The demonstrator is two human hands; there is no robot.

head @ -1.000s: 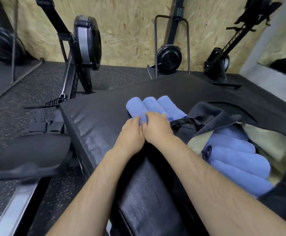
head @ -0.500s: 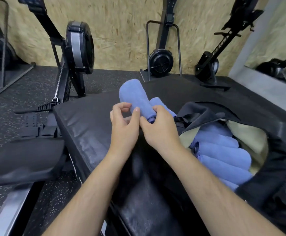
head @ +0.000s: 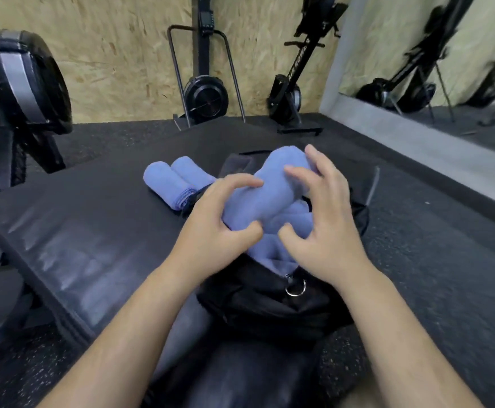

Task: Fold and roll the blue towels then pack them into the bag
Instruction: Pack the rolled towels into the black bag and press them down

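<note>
A rolled towel (head: 272, 189) hangs just above the bag (head: 270, 301), long axis toward the bag's far rim, clasped by the left hand (head: 214, 231) and right hand (head: 325, 231).

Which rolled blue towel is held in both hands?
The roll above the black bag, gripped by the left hand and right hand. Two other rolls lie side by side on the mat, untouched.

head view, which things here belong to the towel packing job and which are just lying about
Job:
- held towel roll, above the bag
- two towel rolls waiting on the mat
- black bag
- packed towels inside it

Lying about:
- rowing machines
- wall mirror
</note>
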